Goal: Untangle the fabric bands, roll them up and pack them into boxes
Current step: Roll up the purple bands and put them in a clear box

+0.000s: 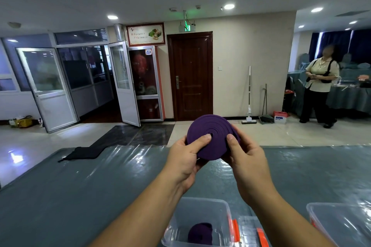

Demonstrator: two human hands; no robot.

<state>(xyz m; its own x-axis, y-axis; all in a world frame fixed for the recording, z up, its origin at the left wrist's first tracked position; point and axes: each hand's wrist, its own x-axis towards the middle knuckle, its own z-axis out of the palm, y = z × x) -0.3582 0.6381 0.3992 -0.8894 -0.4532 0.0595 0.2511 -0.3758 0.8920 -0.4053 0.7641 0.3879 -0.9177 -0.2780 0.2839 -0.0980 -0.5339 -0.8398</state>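
Observation:
A purple fabric band (210,132) wound into a flat round roll is held up above the table, its spiral face toward me. My left hand (185,158) grips its left edge, thumb pressed near the roll's centre. My right hand (244,154) grips the right edge, thumb on the face and fingers behind. Below, at the near table edge, a clear plastic box (200,206) holds another dark purple roll (200,233). A second clear box (341,224) stands at the right.
The table (80,196) wears a grey-blue cloth under shiny plastic film. A black cloth (84,152) lies at its far left edge. Orange-clipped lids (251,230) lie between the boxes. A person (319,86) stands far right beside other covered tables.

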